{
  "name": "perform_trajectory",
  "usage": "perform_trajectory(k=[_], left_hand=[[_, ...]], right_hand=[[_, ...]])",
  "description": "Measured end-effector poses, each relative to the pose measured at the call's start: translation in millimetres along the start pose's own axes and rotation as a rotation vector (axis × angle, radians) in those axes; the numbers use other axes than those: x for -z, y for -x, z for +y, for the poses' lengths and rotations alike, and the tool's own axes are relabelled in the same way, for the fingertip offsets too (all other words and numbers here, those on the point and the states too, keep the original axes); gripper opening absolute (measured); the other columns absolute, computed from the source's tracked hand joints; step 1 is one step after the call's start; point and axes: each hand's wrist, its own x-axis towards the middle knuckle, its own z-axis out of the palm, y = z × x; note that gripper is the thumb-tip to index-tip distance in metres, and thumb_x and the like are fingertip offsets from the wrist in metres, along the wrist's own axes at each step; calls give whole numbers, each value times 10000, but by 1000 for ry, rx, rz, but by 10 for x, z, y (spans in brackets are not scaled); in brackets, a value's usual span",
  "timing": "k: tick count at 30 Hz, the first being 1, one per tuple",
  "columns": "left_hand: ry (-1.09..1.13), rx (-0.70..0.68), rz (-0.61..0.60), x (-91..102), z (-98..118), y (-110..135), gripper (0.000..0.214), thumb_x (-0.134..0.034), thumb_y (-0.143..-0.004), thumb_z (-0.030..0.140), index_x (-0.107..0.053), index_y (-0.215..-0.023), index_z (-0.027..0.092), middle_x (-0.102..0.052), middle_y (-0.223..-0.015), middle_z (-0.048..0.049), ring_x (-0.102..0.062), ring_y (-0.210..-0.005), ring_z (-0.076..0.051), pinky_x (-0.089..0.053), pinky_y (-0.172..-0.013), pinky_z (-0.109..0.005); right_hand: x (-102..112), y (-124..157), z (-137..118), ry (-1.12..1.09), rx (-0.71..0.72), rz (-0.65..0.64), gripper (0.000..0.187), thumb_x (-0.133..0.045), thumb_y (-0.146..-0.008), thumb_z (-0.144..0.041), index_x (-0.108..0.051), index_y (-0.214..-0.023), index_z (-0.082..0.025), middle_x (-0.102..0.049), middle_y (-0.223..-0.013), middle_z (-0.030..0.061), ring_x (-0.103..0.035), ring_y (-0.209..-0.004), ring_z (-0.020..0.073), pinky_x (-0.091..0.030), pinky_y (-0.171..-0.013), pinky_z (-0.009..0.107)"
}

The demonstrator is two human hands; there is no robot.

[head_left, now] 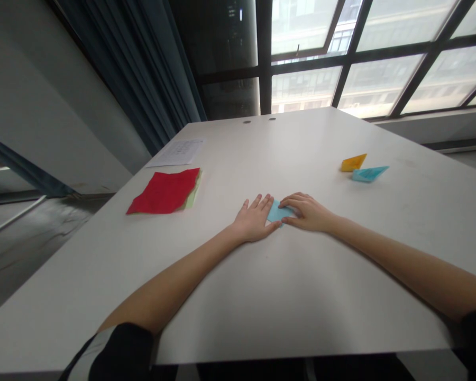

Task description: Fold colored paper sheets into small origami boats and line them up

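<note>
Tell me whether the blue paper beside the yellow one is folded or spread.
Folded: the blue paper has a pointed, boat-like shape beside the yellow paper. Its creases are too small to tell.

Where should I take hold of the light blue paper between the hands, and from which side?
Likely best pinched at its right end, low from the right, where the right hand is: the light blue paper lies flat, and the left hand lies spread at its left side.

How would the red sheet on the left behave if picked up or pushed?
The red sheet would probably feel floppy, since its edges look wavy. Sliding it might also drag the green sheet showing beneath its right side.
</note>
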Motion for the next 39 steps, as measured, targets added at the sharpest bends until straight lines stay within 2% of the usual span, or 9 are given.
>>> perform_trajectory(k=[7, 10, 13, 17, 22, 25, 29, 39], left_hand=[[-62, 7, 52, -12, 20, 7, 754, -295, -823, 628, -229, -1395, 141, -190, -1475, -155, -147, -1352, -332, -165, -1040, -549], [-96, -11, 133, -3, 39, 21, 728, -316, -836, 593, -212, -1396, 139, -193, -1476, -146, -156, -1351, -312, -209, -1035, -525], [-99, -39, 274, 14, 57, 41, 663, -418, -835, 487, -257, -1369, 128, -293, -1430, -153, -245, -1315, -286, -252, -1033, -462], [-78, -67, 389, 42, 66, 59, 464, -522, -790, 353, -458, -1190, 127, -493, -1237, -131, -427, -1148, -250, -350, -956, -384], [-69, -82, 349, 61, 57, 55, 241, -523, -790, 332, -556, -964, 169, -599, -1028, -74, -513, -985, -227, -405, -848, -369], [-50, -99, 312, 63, 44, 53, 263, -534, -784, 373, -567, -957, 179, -617, -1007, -63, -526, -964, -224, -415, -836, -364], [-38, -97, 307, 61, 29, 52, 305, -555, -768, 419, -583, -963, 186, -616, -1044, -63, -525, -980, -228, -419, -847, -366], [-30, -111, 312, 44, 14, 41, 287, -428, -875, 376, -614, -967, 177, -632, -1015, -66, -541, -964, -198, -429, -857, -356]], right_hand=[[5, 32, 14, 20, 26, 54, 369, -570, -783, -432, -622, -1057, -191, -602, -1043, 112, -523, -1013, 243, -406, -900, 417], [1, 51, 37, 32, 32, 68, 367, -566, -791, -414, -626, -1062, -174, -606, -1021, 113, -520, -997, 240, -411, -897, 410], [-8, 63, 52, 39, 19, 77, 349, -542, -811, -384, -624, -1071, -165, -614, -1018, 112, -522, -982, 237, -413, -896, 406], [-7, 60, 49, 38, 3, 80, 330, -523, -821, -353, -612, -1084, -176, -624, -1011, 104, -528, -972, 239, -416, -885, 410], [17, 52, 41, 13, 0, 75, 252, -507, -797, -231, -619, -1014, -170, -643, -968, 89, -536, -957, 227, -411, -881, 388], [22, 59, 53, -1, 3, 67, 302, -492, -740, -137, -610, -1015, -175, -647, -960, 77, -540, -956, 224, -408, -876, 381], [23, 69, 64, -5, -5, 68, 317, -512, -712, -147, -610, -1010, -185, -647, -973, 77, -542, -968, 235, -404, -872, 389], [11, 54, 85, -7, 13, 73, 232, -440, -839, -203, -606, -999, -177, -661, -950, 77, -557, -937, 209, -406, -864, 373]])
